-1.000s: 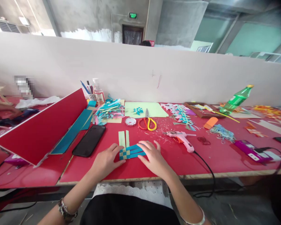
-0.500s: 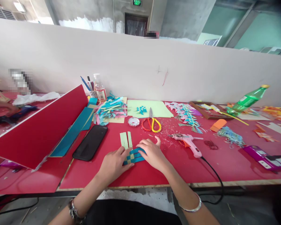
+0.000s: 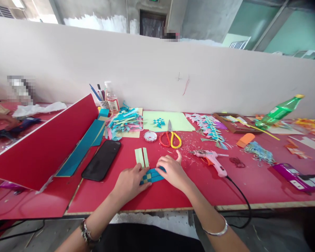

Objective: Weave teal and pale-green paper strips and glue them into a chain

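A small checkered weave of blue and pale green paper strips (image 3: 148,177) lies on the red table in front of me. My left hand (image 3: 128,182) grips its left part, thumb along the lower edge and fingers at the upper side. Two pale green strip ends (image 3: 141,156) stick out beyond those fingers, away from me. My right hand (image 3: 173,171) has its fingertips closed on the blue strip ends at the right side of the weave; its little finger sticks up. The fingers partly hide the weave.
Scissors (image 3: 170,139) and a white lid (image 3: 150,136) lie beyond my hands. A black phone (image 3: 102,161) is to the left; a pink glue gun (image 3: 210,161) with a cord is to the right. Farther back are a pile of paper strips (image 3: 124,122) and a green bottle (image 3: 280,111).
Both hands and the weave have shifted very slightly to the right. The right fingertips sit a little differently on the blue strips, and more of these show.
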Available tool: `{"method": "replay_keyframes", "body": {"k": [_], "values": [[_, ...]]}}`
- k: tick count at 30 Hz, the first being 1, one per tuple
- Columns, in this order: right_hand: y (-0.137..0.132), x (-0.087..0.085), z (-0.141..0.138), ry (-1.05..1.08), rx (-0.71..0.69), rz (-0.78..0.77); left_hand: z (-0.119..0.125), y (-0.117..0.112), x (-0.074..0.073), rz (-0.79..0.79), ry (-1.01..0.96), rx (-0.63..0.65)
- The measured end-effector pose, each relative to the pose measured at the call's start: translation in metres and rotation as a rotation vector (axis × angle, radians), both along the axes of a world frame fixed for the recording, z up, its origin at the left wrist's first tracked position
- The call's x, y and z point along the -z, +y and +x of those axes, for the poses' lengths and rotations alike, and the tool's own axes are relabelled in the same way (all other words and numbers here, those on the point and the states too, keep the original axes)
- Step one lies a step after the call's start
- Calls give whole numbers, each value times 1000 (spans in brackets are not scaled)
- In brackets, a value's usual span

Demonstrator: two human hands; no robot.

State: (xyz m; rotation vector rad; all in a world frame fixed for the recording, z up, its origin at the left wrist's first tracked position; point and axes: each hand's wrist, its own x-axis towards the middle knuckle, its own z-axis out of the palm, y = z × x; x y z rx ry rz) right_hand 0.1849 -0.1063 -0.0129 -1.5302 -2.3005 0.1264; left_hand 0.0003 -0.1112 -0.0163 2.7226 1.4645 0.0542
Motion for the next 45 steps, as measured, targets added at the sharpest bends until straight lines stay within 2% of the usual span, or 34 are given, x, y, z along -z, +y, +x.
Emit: {"method": "replay_keyframes", "body": {"k": [6, 14, 22, 25, 30, 36, 45], "values": [[1, 1, -1, -21, 40, 3, 0, -2, 3, 18, -18, -13], [4, 1, -1, -53, 26, -9, 0, -3, 5, 28, -37, -24], [4, 0, 1, -58, -27, -10, 0, -3, 4, 28, -34, -26], [5, -3, -3, -83, -91, -6, 0, -3, 4, 42, -30, -19], [16, -4, -11, -112, -204, -110, -1, -5, 10, 96, -45, -45], [25, -4, -11, -126, -206, -202, -1, -5, 15, 84, -91, -74], [26, -5, -16, -119, -204, -142, -1, -7, 10, 54, -99, -45]]}}
